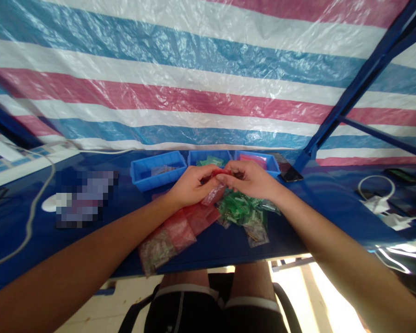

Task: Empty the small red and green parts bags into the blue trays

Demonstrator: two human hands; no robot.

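Observation:
Between my two hands, above the blue table, is a small red plastic bag point(213, 196). My left hand point(191, 186) pinches its upper edge from the left, thumb and fingers together. From the right, my right hand point(250, 179) is closed on the same edge. Just below lie more red plastic bags point(183, 227), partly under my left wrist. A heap of green plastic bags point(237, 208) sits under my right hand, with a clear bag of small brass-coloured pieces point(256, 232) at its front. What the held bag contains cannot be made out.
Three blue bins stand behind my hands: a left bin point(140, 178) with clear bags, a middle bin point(210, 154) with green ones, a right bin point(273, 165) with red ones. Phones point(291, 172), white chargers point(377, 203) and a cable point(33, 215) lie around.

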